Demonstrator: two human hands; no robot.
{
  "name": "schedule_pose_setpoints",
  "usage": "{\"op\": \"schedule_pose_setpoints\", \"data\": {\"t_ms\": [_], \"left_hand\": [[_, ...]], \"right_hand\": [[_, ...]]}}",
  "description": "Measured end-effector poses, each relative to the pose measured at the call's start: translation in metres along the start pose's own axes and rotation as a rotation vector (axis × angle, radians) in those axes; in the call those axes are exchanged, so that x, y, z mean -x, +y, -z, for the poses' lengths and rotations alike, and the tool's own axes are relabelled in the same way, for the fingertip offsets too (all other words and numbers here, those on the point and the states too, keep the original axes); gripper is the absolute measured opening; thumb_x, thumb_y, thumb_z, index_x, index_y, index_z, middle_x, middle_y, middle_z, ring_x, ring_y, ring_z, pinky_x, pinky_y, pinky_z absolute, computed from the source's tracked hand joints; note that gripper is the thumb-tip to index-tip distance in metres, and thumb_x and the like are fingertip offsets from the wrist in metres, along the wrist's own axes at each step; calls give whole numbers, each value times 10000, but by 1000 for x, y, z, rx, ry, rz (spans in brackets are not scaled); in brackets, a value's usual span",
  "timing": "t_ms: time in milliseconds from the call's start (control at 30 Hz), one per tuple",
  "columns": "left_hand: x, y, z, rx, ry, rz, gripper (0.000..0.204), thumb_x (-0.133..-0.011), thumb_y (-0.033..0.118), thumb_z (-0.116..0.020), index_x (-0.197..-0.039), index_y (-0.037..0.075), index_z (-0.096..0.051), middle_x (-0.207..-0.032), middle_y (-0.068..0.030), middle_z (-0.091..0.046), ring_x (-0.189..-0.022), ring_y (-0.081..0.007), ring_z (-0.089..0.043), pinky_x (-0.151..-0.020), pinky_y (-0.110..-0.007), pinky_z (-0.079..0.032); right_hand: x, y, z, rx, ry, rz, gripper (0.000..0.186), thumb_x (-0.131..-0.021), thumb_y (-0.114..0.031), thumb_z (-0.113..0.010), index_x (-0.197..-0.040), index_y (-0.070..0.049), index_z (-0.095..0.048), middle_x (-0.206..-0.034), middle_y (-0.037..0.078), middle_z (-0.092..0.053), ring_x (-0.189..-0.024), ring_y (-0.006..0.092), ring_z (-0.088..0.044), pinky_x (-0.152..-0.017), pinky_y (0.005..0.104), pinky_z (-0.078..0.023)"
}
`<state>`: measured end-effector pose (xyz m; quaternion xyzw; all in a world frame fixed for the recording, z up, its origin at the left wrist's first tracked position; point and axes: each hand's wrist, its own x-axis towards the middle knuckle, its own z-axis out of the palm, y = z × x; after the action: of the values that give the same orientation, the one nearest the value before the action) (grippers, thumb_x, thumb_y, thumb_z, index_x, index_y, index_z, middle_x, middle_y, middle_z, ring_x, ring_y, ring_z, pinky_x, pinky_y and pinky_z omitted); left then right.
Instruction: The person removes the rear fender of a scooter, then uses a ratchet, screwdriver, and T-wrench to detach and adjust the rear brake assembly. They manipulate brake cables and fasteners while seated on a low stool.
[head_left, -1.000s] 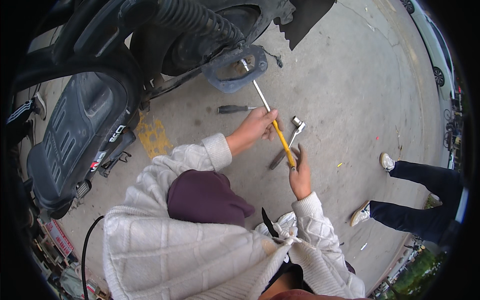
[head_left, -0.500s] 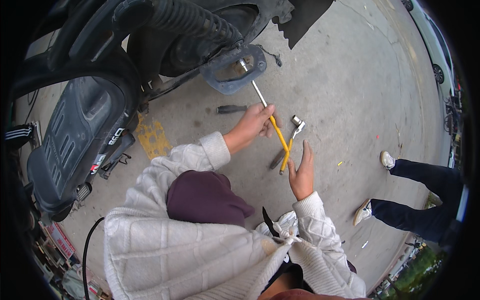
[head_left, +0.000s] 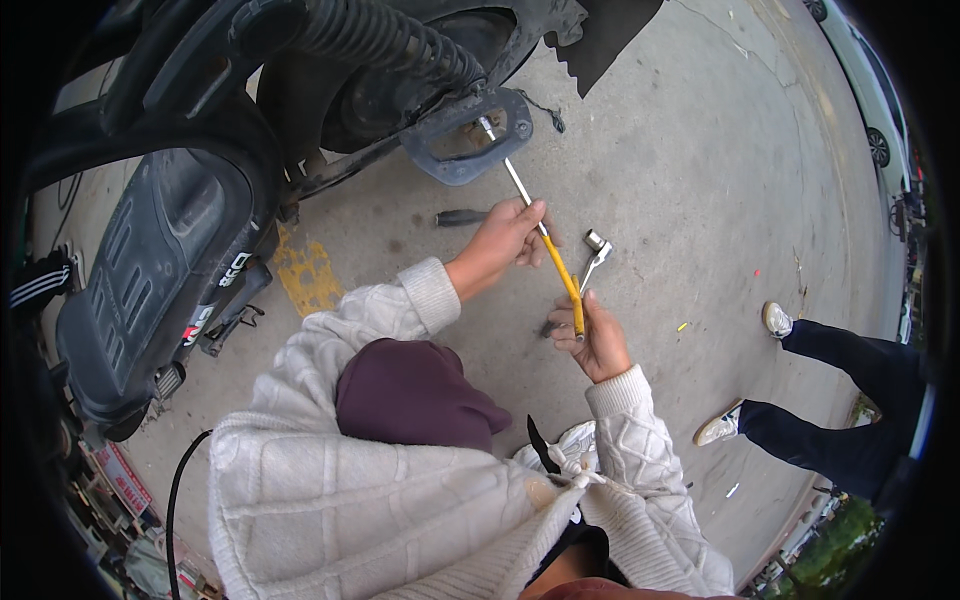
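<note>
A long socket wrench [head_left: 561,265] with a bent yellow handle slants from the scooter's wheel toward me. Its silver socket end reaches through the opening of a dark plate [head_left: 455,174] beside the wheel hub. My left hand [head_left: 506,238] is closed round the shaft where the yellow begins. At the bent lower end, my right hand [head_left: 600,340] has its fingers curled about the yellow handle. On the ground just beyond my right hand lies a ratchet wrench [head_left: 598,250] with a silver socket; my fingers partly cover its handle. A dark-handled tool [head_left: 458,217] lies left of my left hand.
The scooter [head_left: 170,260] fills the left, with its spring shock absorber [head_left: 390,45] above the plate. A person's legs [head_left: 830,345] and white shoes are at right. A parked car [head_left: 868,95] stands at the far right. Yellow paint [head_left: 305,272] marks the concrete.
My right hand has gone from stretched open beside the handle to curled round its lower end. The handle's end has swung slightly right and up. The person at right has shifted a foot.
</note>
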<state>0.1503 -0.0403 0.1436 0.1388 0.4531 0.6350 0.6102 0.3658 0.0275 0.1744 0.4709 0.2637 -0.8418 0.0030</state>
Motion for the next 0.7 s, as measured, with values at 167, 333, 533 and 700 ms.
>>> {"op": "schedule_pose_setpoints", "data": {"t_ms": [167, 333, 533, 700], "left_hand": [[1, -2, -4, 22, 52, -7, 302, -1012, 290, -393, -934, 19, -500, -837, -126, -649, -490, -96, -518, -402, -203, -342], [-1, 8, 2, -8, 23, 9, 286, -1014, 282, -394, -932, 35, -513, -845, -105, -649, -510, -87, -507, -428, -200, -343], [-2, 6, 5, 49, -8, -13, 273, -1013, 278, -403, -943, 49, -533, -873, -88, -651, -574, -82, -503, -486, -204, -366], [-17, 2, 29, 59, 48, -136, 250, -999, 273, -455, -1035, 52, -566, -996, -78, -639, -756, -108, -556, -608, -247, -435]], "right_hand": [[10, 8, -6, 955, 241, 621, 479, -908, -171, -579, -1294, 50, -402, -1058, 193, -633, -891, 353, -644, -788, 386, -533], [-13, 13, -13, 403, -63, 599, 388, -951, -240, -533, -1212, 37, -454, -898, 98, -625, -787, 225, -646, -721, 354, -556], [-30, 15, -10, -1101, -414, -166, 306, -995, -278, -447, -1052, 20, -488, -648, -36, -486, -585, 74, -554, -588, 273, -579], [-21, 24, 13, -1141, -510, -168, 343, -984, -256, -466, -1186, 19, -495, -591, -52, -425, -540, 58, -507, -582, 275, -557]]}}
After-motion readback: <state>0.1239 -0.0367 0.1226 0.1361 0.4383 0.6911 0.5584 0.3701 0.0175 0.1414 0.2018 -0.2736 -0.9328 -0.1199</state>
